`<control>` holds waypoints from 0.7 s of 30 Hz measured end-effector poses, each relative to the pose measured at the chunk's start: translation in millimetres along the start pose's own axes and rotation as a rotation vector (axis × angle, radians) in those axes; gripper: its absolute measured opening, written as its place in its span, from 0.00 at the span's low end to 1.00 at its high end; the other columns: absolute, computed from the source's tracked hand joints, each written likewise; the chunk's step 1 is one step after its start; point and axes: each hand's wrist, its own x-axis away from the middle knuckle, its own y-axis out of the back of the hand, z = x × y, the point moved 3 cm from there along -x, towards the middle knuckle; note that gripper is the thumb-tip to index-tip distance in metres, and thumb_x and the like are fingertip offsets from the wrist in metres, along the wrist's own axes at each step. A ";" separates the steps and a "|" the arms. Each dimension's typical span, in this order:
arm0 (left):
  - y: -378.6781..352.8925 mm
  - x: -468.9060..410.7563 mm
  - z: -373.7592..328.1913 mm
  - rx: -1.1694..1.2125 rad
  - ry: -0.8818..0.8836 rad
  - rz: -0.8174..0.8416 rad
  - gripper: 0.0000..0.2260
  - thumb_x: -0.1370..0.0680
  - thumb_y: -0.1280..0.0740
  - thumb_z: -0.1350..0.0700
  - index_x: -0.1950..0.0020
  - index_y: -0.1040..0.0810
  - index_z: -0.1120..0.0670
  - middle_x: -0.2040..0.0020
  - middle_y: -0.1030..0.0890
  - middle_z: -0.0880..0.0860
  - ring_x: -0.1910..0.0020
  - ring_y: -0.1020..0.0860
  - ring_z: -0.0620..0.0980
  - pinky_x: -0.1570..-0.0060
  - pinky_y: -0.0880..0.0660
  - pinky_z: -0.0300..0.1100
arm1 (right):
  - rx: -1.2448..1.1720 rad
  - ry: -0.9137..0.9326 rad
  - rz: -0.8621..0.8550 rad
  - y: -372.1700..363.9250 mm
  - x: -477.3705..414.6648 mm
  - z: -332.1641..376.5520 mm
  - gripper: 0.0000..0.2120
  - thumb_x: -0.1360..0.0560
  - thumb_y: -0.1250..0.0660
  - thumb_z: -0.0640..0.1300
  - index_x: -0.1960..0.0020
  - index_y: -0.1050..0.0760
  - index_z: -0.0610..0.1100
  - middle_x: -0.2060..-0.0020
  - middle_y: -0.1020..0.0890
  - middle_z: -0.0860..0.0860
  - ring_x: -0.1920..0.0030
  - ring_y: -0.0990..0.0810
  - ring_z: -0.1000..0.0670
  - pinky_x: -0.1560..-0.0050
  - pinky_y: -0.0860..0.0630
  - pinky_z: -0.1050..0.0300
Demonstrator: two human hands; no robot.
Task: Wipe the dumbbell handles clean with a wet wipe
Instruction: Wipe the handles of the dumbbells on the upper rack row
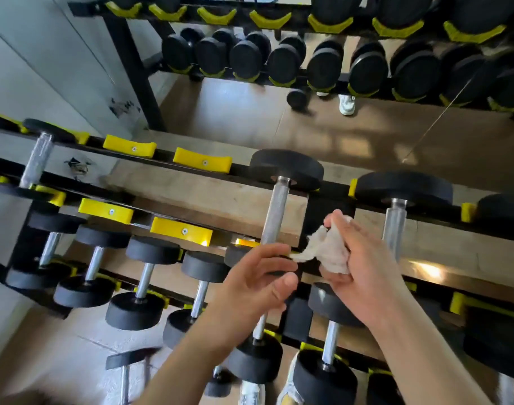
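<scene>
Many steel dumbbell handles (274,211) seem left to wipe; none is touched. The right hand (363,273) curls round a crumpled white wet wipe (328,252), with the left hand (255,285) just left of it, fingers loosely spread.

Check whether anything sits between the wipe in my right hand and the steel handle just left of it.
Nothing visible does. The wet wipe, bunched in the right hand, hangs just right of the dumbbell handle with a clear gap between. Only the left hand overlaps the handle's lower end.

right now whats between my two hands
A loose corner of the wet wipe, trailing from the right hand toward the left hand, in the head view.
</scene>
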 end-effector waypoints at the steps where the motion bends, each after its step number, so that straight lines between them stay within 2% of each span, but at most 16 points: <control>1: -7.3 -5.4 4.0 -0.067 -0.026 0.011 0.17 0.29 0.27 0.46 0.41 0.22 0.45 0.47 0.17 0.50 0.48 0.19 0.48 0.55 0.23 0.38 | 0.006 -0.033 0.052 -3.3 -2.1 -4.2 0.13 0.22 0.38 0.52 0.54 0.26 0.41 0.67 0.29 0.42 0.71 0.33 0.48 0.74 0.37 0.59; 2: -12.5 -10.8 5.5 -0.078 -0.047 -0.014 0.15 0.27 0.26 0.47 0.42 0.22 0.46 0.49 0.17 0.50 0.51 0.19 0.46 0.56 0.24 0.37 | 0.016 -0.066 0.090 -7.1 -2.8 -7.1 0.14 0.22 0.39 0.52 0.54 0.25 0.41 0.67 0.27 0.42 0.71 0.30 0.48 0.75 0.34 0.59; 4: -12.8 -19.3 6.0 -0.014 -0.074 -0.131 0.09 0.29 0.28 0.50 0.50 0.17 0.47 0.57 0.16 0.51 0.57 0.19 0.46 0.59 0.24 0.36 | 0.045 -0.104 0.133 -8.8 -8.3 -10.8 0.15 0.21 0.40 0.53 0.51 0.24 0.41 0.68 0.26 0.44 0.74 0.29 0.51 0.78 0.34 0.62; 6: -1.2 -25.8 8.9 0.031 -0.080 -0.267 0.07 0.32 0.30 0.49 0.57 0.15 0.47 0.61 0.16 0.51 0.60 0.20 0.46 0.60 0.24 0.37 | 0.145 -0.080 0.106 -4.9 -20.2 -14.4 0.14 0.21 0.39 0.53 0.47 0.24 0.42 0.65 0.24 0.44 0.73 0.27 0.52 0.76 0.31 0.61; 9: 17.0 -34.3 10.9 -0.029 -0.126 -0.324 0.08 0.29 0.31 0.50 0.58 0.15 0.51 0.59 0.17 0.52 0.59 0.20 0.47 0.59 0.26 0.35 | 0.494 0.118 -0.096 3.7 -40.6 -19.5 0.09 0.23 0.35 0.52 0.44 0.28 0.52 0.50 0.22 0.48 0.58 0.18 0.49 0.59 0.18 0.53; 11: 25.3 -42.1 9.3 -0.181 -0.172 -0.350 0.05 0.26 0.31 0.52 0.58 0.15 0.49 0.60 0.20 0.50 0.60 0.22 0.47 0.60 0.26 0.36 | 0.571 0.292 -0.103 2.4 -45.6 -20.7 0.13 0.26 0.33 0.52 0.44 0.30 0.51 0.47 0.22 0.52 0.53 0.17 0.54 0.59 0.18 0.58; 14: 28.3 -54.3 6.6 -0.208 -0.221 -0.267 0.08 0.26 0.30 0.59 0.56 0.15 0.46 0.62 0.16 0.48 0.61 0.19 0.42 0.61 0.25 0.32 | 0.649 0.273 0.180 -15.3 -41.5 -32.3 0.18 0.32 0.32 0.56 0.43 0.24 0.53 0.50 0.17 0.58 0.50 0.18 0.59 0.51 0.21 0.63; 15: 29.0 -57.8 7.6 -0.223 -0.213 -0.252 0.10 0.26 0.29 0.62 0.57 0.15 0.46 0.62 0.16 0.46 0.61 0.18 0.41 0.61 0.25 0.31 | 0.671 0.269 0.220 -17.8 -41.3 -37.3 0.17 0.33 0.31 0.55 0.45 0.22 0.55 0.52 0.16 0.59 0.51 0.17 0.59 0.52 0.21 0.64; 18: 33.3 -66.0 12.2 -0.374 -0.237 -0.347 0.13 0.31 0.25 0.62 0.58 0.18 0.43 0.65 0.17 0.42 0.64 0.18 0.40 0.64 0.26 0.28 | 0.622 0.328 0.152 -16.4 -53.0 -42.2 0.11 0.34 0.30 0.51 0.53 0.16 0.55 0.61 0.15 0.53 0.62 0.17 0.57 0.62 0.22 0.65; 21: 44.0 -79.9 12.9 -0.550 -0.298 -0.442 0.10 0.32 0.23 0.55 0.61 0.23 0.45 0.65 0.19 0.39 0.65 0.21 0.40 0.66 0.29 0.27 | 0.675 0.369 0.038 -12.4 -79.3 -39.9 0.08 0.33 0.29 0.47 0.54 0.16 0.52 0.61 0.15 0.54 0.61 0.17 0.56 0.61 0.22 0.66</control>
